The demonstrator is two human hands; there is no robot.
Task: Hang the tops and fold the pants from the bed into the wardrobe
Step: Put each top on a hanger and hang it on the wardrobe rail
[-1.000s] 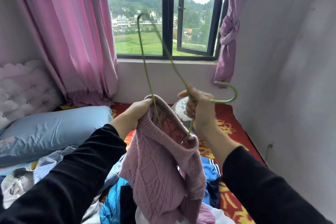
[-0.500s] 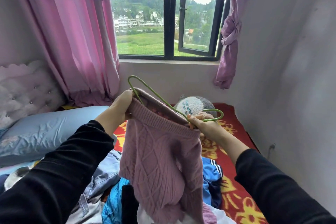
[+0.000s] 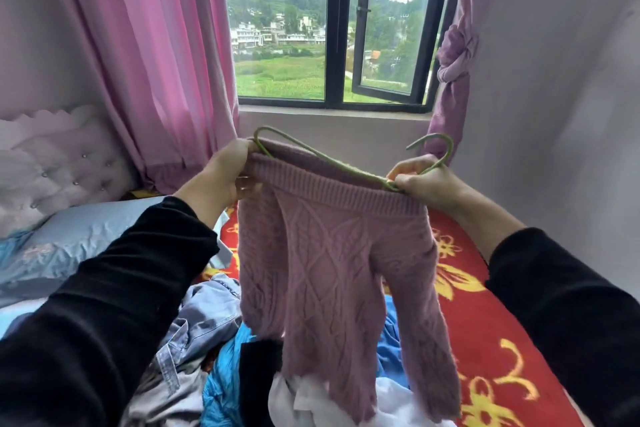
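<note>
A mauve cable-knit sweater (image 3: 332, 263) hangs in front of me, its ribbed hem stretched wide between both hands. My left hand (image 3: 225, 173) grips the hem's left end. My right hand (image 3: 424, 184) pinches the hem's right end together with the green wire hanger (image 3: 322, 161). The hanger lies mostly inside the hem opening; one bend sticks out by my left hand and its hook curls up past my right hand. The sweater's body and a sleeve dangle over a heap of clothes (image 3: 214, 357) on the bed.
The bed has a red blanket with yellow flowers (image 3: 485, 340) and a blue pillow (image 3: 69, 246) at the left. Pink curtains (image 3: 156, 62) flank a window (image 3: 332, 45) ahead. A grey wall (image 3: 554, 114) runs close on the right. No wardrobe is in view.
The hanger came down from upright at window height and went into the sweater's hem. My hands moved apart, stretching the hem wide and flat.
</note>
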